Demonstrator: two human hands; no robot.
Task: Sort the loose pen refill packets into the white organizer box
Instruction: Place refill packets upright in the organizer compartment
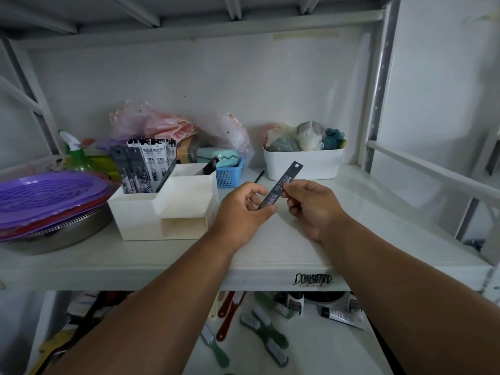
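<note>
Both hands hold one dark pen refill packet (281, 185) above the white shelf. My left hand (243, 212) pinches its lower end, and my right hand (311, 204) pinches its middle from the right. The packet tilts up to the right, its hang hole at the top. To the left stands the white organizer box (167, 209). Several refill packets (146, 163) stand upright in its back left compartment, and one dark packet (209, 166) leans in the back right compartment. A thin black refill (259, 176) lies loose on the shelf behind my hands.
Purple plastic plates stacked on a metal bowl (51, 207) sit at far left. A small blue basket (230, 175) and pink bags stand behind the organizer. A white tub (303, 163) of bath sponges stands at back right. Brushes (259, 328) lie on the lower shelf.
</note>
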